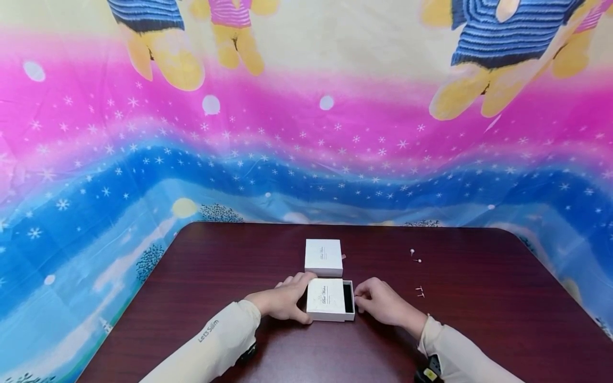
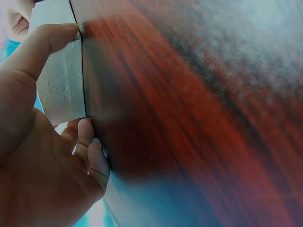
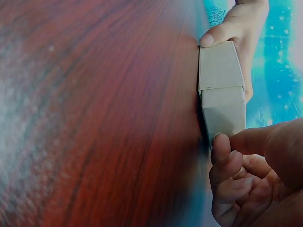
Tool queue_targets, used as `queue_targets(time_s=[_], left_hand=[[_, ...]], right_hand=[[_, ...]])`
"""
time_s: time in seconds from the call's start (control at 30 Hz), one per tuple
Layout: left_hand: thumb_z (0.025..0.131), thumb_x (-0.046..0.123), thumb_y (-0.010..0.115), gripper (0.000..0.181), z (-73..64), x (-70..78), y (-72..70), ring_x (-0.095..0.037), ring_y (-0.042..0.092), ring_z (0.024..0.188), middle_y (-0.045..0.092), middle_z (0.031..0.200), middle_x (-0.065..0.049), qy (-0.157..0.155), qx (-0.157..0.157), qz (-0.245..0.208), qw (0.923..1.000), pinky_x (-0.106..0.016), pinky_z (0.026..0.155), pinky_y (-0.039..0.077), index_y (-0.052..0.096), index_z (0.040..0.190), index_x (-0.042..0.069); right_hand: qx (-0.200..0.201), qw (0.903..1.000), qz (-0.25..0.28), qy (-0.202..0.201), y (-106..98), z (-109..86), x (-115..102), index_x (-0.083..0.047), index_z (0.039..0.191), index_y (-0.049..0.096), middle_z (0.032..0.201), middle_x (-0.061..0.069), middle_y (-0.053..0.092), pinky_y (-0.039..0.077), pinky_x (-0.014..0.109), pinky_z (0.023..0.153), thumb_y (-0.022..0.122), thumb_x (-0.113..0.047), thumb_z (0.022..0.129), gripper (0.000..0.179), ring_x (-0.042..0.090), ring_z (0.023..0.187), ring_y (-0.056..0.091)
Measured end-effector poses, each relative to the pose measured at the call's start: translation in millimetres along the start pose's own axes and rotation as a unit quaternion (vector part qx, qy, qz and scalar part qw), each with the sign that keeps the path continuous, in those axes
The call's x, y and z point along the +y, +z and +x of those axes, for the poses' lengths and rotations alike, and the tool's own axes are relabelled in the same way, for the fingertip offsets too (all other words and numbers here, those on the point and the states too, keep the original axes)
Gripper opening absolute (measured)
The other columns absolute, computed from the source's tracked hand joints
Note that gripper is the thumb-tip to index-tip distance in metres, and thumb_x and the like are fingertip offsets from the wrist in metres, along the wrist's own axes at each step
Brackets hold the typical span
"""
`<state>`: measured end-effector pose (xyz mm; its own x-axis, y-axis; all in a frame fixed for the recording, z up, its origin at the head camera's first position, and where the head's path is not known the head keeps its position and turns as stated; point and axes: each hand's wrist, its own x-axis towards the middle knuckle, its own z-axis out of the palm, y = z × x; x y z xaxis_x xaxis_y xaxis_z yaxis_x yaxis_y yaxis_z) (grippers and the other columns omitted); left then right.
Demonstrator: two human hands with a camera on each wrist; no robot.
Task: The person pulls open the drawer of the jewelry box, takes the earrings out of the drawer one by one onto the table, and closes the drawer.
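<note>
A small white drawer-style gift box (image 1: 325,296) lies on the table with printed lettering on its sleeve. Its inner drawer (image 1: 353,314) is slid partly out to the right, showing a black lining (image 1: 348,298). My left hand (image 1: 286,299) grips the sleeve from the left, thumb at the front side and fingers toward the back. At the drawer's outer end, my right hand (image 1: 380,302) pinches with thumb and index finger, the other fingers curled. In the right wrist view, the fingertips (image 3: 221,144) meet right at the end of the drawer; whatever is between them is hidden.
Just behind stands a second white box (image 1: 323,255), closed, with a small pinkish pull tab (image 1: 344,257) on its right. Farther right lie two pearl-headed studs (image 1: 412,251) and, nearer, two small pin-like pieces (image 1: 420,292). A printed cloth (image 1: 306,138) hangs behind the dark wooden table (image 1: 239,250).
</note>
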<state>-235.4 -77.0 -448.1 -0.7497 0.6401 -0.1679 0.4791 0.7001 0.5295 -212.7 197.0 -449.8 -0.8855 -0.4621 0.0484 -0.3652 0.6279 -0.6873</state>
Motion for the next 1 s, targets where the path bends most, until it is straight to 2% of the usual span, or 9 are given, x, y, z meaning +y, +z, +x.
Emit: queue_targets(time_s=[0.37,0.77,1.0], left_hand=[[0.076,0.028,0.085,0.087,0.4,0.8,-0.7,-0.019,0.043,0.111,0.048,0.136,-0.004,0.003,-0.001,-0.003,1.0,-0.036,0.094,0.035,0.034,0.145,0.015],[0.076,0.03,0.084,0.086,0.9,-1.7,0.8,-0.022,0.045,0.114,0.048,0.135,-0.004,0.006,0.0,0.004,1.0,-0.038,0.095,0.036,0.034,0.145,0.016],[0.077,0.032,0.084,0.086,2.1,-2.4,1.3,-0.019,0.044,0.113,0.048,0.135,-0.002,-0.001,-0.002,0.002,1.0,-0.035,0.095,0.035,0.034,0.145,0.018]], right_hand=[[-0.002,1.0,0.001,0.0,1.5,1.6,-1.2,-0.011,0.076,0.07,0.061,-0.001,0.064,0.039,0.02,0.055,0.06,-0.001,0.094,0.022,0.0,0.053,0.048],[-0.001,1.0,-0.002,-0.001,2.5,3.2,-2.3,-0.012,0.076,0.07,0.061,-0.001,0.063,0.039,0.02,0.056,0.06,-0.002,0.093,0.023,0.001,0.052,0.048],[-0.002,1.0,0.002,-0.001,3.1,3.8,-2.5,-0.011,0.076,0.07,0.061,-0.001,0.063,0.04,0.02,0.056,0.06,-0.002,0.094,0.022,0.001,0.052,0.048]])
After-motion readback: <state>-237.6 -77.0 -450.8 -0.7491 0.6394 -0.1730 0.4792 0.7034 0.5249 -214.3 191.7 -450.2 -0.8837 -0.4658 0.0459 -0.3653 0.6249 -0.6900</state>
